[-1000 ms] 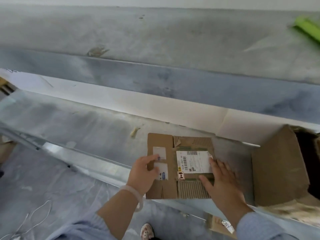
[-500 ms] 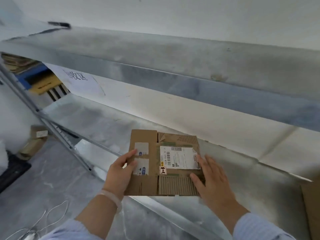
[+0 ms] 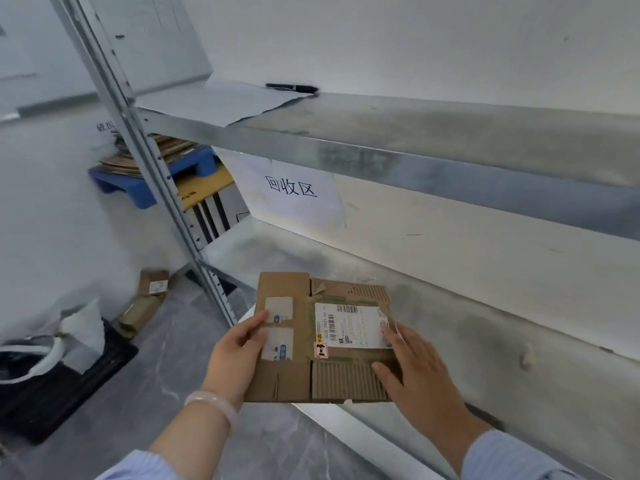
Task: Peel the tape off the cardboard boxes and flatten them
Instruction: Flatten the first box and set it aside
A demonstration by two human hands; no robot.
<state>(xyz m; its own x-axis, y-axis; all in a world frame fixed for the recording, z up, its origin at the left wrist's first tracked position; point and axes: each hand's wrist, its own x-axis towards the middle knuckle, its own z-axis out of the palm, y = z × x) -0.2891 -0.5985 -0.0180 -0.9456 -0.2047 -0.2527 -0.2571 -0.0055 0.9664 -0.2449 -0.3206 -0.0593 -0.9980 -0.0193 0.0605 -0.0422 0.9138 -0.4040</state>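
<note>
Already flat, the box [image 3: 343,379] sits in both hands just above the front lip of the lower shelf [image 3: 467,323], its near edge hanging out over the floor. The left hand [image 3: 235,355] has a closed grip on the left edge, thumb on top and fingers hidden beneath. The right hand [image 3: 422,379] lies on the right side with fingers straight and spread, holding nothing, its fingertips at the corner of the white label [image 3: 349,325].

The step looks like setting the flattened box down on the shelf. To do it well, I would keep it level, slide it forward until its whole underside rests on metal, press with the flat right hand, and only then loosen the left grip. Whether any tape is left on it I cannot tell; the torn top layer shows bare ribbing.

Room is good ahead and to the right, where the shelf runs on bare. To the left the slanting post [image 3: 166,199] stands near the box's far left corner, so a leftward slide could catch there. Overhead, the upper shelf [image 3: 450,133] limits lifting. Behind, a paper sign [image 3: 291,188] hangs on the wall, and beyond the post a stack of cardboard [image 3: 149,157] rests on a blue pallet [image 3: 194,164].
</note>
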